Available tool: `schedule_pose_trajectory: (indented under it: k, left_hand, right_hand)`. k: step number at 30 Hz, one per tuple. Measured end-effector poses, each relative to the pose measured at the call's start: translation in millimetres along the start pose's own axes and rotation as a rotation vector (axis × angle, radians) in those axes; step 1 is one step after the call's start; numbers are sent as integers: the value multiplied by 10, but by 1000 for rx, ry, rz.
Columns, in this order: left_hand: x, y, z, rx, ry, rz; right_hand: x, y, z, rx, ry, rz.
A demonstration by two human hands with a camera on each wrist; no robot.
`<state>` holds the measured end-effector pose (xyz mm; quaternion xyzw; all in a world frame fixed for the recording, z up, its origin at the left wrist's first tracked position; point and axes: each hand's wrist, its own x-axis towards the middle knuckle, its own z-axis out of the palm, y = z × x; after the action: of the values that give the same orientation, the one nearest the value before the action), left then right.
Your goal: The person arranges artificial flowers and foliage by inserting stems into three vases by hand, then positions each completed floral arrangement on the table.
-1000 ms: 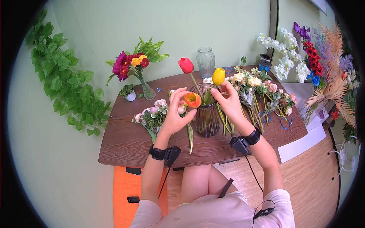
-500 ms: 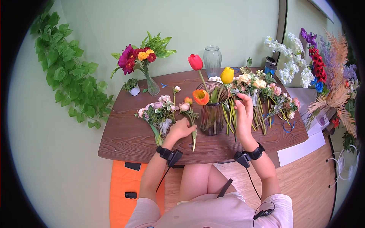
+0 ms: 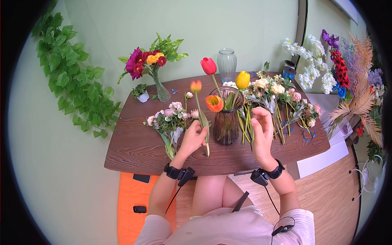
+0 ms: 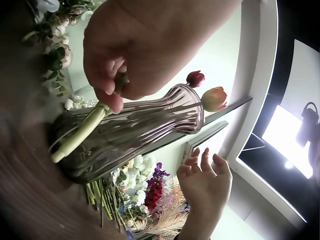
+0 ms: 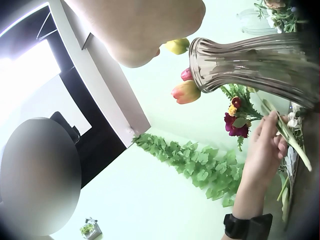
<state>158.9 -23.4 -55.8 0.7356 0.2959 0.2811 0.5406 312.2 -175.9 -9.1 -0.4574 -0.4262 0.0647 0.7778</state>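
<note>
My left hand [image 3: 193,139] pinches the green stem of an orange-red tulip [image 3: 196,86], which stands nearly upright left of the ribbed, purplish glass vase [image 3: 226,130]. In the left wrist view its pale cut stem end [image 4: 80,135] points down past the fingers. A red tulip [image 3: 208,65], a yellow tulip [image 3: 243,80] and an open orange tulip [image 3: 214,103] rise from the vase's mouth. To the right of the vase, my right hand [image 3: 263,132] is raised with fingers loosely bent, holding nothing; the right wrist view shows only part of it [image 5: 145,25].
Pink and cream flowers [image 3: 173,116] lie left of my left hand. Several long-stemmed flowers [image 3: 273,94] spread over the table's right side. Behind stand a clear glass vase [image 3: 227,65], a small vase of bright flowers [image 3: 163,93] and a potted succulent [image 3: 141,94].
My left hand left the orange tulip in the vase, went down to the table and lifted another tulip by its stem. My right hand drew back from the yellow tulip to the vase's right.
</note>
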Motion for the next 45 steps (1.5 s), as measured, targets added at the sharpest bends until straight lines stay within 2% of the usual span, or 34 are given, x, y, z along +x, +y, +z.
schedule_pose_trajectory:
  k: [1,3,5,7,9,11,13,16,23,27,29,31,32,33,35,36,38,39,41,42,43,45]
  left_hand:
    - [-45,61,-4,1,1,0]
    - [-141,162,-6,-104,151,199]
    - [-270,314,6,-104,201,246]
    - [-397,405,10,114,268,431]
    - [-493,447,63,167,281,472]
    - [-587,580,153,290,250,671]
    - [-642,662,219,305,217,674]
    - [-656,721,291,360,7,691]
    - [-493,796,456,353,-149,722]
    - [-400,861,498,277,-160,771]
    - [-364,835,483,254,-135,772]
    - [-258,650,474,214,344,778]
    - [-188,555,482,52,413,595]
    - [-117,506,475,-37,444,542]
    - [37,473,467,22,491,533]
    - [81,502,467,23,491,531]
    - [159,562,477,58,463,509]
    - [215,532,481,58,462,510]
    - [350,437,502,115,368,585]
    - [386,462,550,-90,330,567]
    - [401,474,550,-91,328,569]
    - [418,500,536,-260,293,467]
  right_hand:
    - [-12,-39,14,15,-39,-16]
    - [-38,-112,40,48,-144,0]
    - [-73,-205,69,100,-241,79]
    - [-71,-266,77,41,-295,64]
    - [-47,-399,118,15,-413,114]
    - [-20,-520,129,13,-440,125]
    - [4,-643,133,142,-460,267]
    - [80,-613,-19,175,-563,253]
    - [249,-682,-238,147,-547,272]
    - [307,-636,-358,169,-457,200]
    - [353,-635,-432,158,-324,143]
    - [436,-611,-531,172,-156,76]
    - [478,-620,-538,185,-27,43]
    - [535,-605,-609,183,48,44]
    - [665,-511,-726,272,195,-18]
    - [730,-462,-786,273,195,-16]
    - [865,-366,-877,309,350,-130]
    - [930,-323,-891,309,351,-131]
    - [1067,-235,-916,382,471,-182]
    - [1136,-183,-917,385,467,-193]
    - [1201,-141,-909,385,469,-195]
    - [1326,-67,-851,421,441,-156]
